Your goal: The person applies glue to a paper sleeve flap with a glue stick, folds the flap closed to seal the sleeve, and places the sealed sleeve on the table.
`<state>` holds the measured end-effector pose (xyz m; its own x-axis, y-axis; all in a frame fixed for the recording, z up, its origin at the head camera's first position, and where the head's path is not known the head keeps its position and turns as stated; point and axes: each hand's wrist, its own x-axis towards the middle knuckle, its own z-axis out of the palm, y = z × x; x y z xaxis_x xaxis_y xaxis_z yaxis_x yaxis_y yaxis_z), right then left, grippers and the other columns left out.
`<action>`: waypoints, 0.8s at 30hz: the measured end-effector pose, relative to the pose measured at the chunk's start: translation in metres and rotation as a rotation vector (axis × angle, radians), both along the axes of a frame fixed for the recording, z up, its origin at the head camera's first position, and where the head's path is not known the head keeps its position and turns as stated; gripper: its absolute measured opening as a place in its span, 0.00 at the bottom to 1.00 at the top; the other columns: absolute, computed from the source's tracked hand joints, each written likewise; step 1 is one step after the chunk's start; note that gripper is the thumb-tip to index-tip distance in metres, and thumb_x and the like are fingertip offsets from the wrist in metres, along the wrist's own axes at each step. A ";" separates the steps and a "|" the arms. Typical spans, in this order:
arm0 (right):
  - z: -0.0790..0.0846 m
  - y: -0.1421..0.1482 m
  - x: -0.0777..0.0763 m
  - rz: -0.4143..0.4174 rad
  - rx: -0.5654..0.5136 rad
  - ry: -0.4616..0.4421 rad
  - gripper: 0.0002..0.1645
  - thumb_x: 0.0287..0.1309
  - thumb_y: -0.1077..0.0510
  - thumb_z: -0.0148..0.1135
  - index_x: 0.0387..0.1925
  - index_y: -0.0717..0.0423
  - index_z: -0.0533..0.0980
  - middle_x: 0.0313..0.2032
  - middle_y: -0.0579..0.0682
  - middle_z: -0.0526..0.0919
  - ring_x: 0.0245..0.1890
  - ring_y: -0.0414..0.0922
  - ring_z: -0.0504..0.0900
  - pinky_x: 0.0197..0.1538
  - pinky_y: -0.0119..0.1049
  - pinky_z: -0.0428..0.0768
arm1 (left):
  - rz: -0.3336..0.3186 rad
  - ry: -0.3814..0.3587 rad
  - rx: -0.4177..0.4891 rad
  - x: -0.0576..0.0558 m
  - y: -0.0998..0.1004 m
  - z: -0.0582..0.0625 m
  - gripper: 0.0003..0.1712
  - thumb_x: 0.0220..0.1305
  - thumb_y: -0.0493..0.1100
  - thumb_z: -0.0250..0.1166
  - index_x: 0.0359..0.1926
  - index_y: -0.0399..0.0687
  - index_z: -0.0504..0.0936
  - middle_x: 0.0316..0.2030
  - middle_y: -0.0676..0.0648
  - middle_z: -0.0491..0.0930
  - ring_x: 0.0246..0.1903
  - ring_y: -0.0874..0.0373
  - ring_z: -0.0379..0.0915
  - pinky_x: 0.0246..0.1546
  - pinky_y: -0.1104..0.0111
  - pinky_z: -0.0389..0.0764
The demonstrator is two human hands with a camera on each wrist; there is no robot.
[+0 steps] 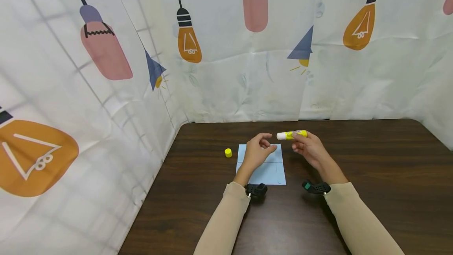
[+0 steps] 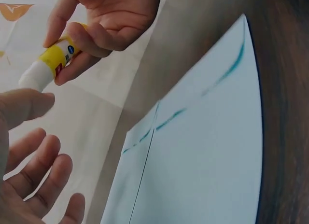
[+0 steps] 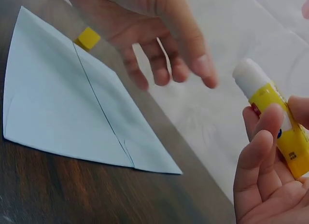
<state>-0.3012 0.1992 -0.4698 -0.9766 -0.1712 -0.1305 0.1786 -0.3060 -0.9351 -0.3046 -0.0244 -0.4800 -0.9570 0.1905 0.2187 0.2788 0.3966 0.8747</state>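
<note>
My right hand (image 1: 312, 151) holds a yellow glue stick (image 1: 287, 135) between thumb and fingers, its white end pointing left. Just left of that end is my left hand (image 1: 256, 153), empty, with fingers loosely bent and apart from the stick in the right wrist view. Below the hands lies light blue paper (image 1: 267, 173), crossed by a thin dark line and partly covered by the left hand. In the left wrist view the paper (image 2: 207, 137) carries blue-green streaks. A small yellow cap (image 1: 228, 152) stands on the table, left of the paper.
The dark brown wooden table (image 1: 382, 176) reaches back to a patterned white curtain (image 1: 226, 85). More curtain hangs along the left table edge. Each wrist wears a black strap (image 1: 256, 190) with a small device.
</note>
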 end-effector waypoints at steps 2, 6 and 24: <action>0.001 -0.002 0.001 0.003 -0.007 -0.002 0.15 0.72 0.51 0.61 0.50 0.53 0.68 0.27 0.41 0.82 0.23 0.35 0.81 0.34 0.26 0.82 | -0.024 -0.019 0.060 0.000 0.001 0.000 0.27 0.61 0.48 0.75 0.60 0.50 0.81 0.37 0.49 0.83 0.36 0.64 0.77 0.38 0.71 0.79; 0.003 -0.004 0.001 0.014 -0.015 -0.013 0.16 0.72 0.51 0.61 0.50 0.53 0.67 0.28 0.41 0.83 0.23 0.35 0.81 0.34 0.26 0.82 | -0.058 -0.048 0.178 -0.001 0.003 -0.001 0.30 0.60 0.48 0.76 0.62 0.49 0.80 0.44 0.44 0.83 0.38 0.64 0.77 0.37 0.71 0.79; 0.003 -0.016 0.003 0.043 -0.015 -0.030 0.14 0.74 0.50 0.59 0.50 0.53 0.68 0.29 0.42 0.85 0.23 0.37 0.79 0.35 0.26 0.82 | -0.028 -0.036 0.397 0.000 0.013 -0.002 0.16 0.63 0.44 0.74 0.51 0.50 0.87 0.40 0.50 0.86 0.37 0.64 0.78 0.35 0.75 0.77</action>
<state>-0.2984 0.1828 -0.4663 -0.9639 -0.2155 -0.1564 0.2197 -0.3116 -0.9245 -0.3048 -0.0117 -0.4820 -0.9611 0.1240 0.2469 0.2510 0.0187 0.9678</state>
